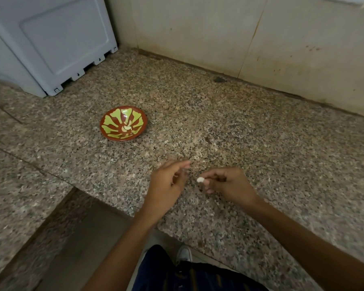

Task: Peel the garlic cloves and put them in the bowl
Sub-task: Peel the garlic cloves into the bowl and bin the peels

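No legible text, labels, brand marks, numbers or signs in the head view. The bowl [123, 123] carries a red and green pattern only, no lettering. The grey appliance panel [57, 38] at rear left shows small moulded marks along its lower edge, too small to read.
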